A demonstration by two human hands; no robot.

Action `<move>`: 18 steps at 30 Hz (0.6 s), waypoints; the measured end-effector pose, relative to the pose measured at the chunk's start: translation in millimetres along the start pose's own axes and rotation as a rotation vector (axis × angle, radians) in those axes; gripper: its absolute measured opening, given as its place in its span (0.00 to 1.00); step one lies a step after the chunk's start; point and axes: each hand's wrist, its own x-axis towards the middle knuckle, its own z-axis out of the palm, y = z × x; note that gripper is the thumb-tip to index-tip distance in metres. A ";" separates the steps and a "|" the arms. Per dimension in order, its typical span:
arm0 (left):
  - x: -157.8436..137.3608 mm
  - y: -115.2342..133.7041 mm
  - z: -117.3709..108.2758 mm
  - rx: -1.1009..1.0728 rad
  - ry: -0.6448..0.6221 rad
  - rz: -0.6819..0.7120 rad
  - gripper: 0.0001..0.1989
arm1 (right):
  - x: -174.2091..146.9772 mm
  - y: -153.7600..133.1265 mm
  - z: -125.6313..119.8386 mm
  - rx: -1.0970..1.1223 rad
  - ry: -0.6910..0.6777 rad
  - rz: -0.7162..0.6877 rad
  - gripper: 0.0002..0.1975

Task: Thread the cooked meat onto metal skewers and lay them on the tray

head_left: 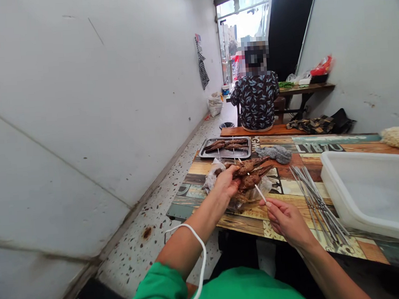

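Near the centre of the frame the left hand (225, 180) was closed around a piece of brown meat (251, 165), holding it above the worktop (290, 189). Just below and right of it, the right hand (286, 218) pinched the near end of a skewer (260, 192) between thumb and fingers, the shaft running up and left into a second piece (253, 179). A plastic bag (214, 173) lay under the meat, touching the left hand.

Further up the frame sat a metal tray (225, 149) with finished skewers, a grey cloth (274, 154) beside it. To the right lay a bundle of bare skewers (315, 196), then a white tub (371, 188).

The skewer's point seemed aimed toward the left palm; a hard push through slippery meat could have driven it into the fingers. A loose grip could also have let the meat slide off onto the bag.

A seated person (256, 98) faced away at the top centre.
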 end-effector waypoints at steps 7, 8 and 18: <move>6.1 -2.5 -2.8 0.022 0.012 -0.037 0.07 | 11.5 5.4 -3.8 0.043 -0.041 -0.012 0.25; 6.7 -1.9 -3.1 0.015 -0.001 -0.043 0.07 | 12.6 5.8 -4.3 0.048 -0.051 -0.017 0.24; 2.7 6.9 -4.2 0.053 -0.045 -0.006 0.07 | 18.0 7.7 -4.9 -0.045 -0.057 -0.060 0.24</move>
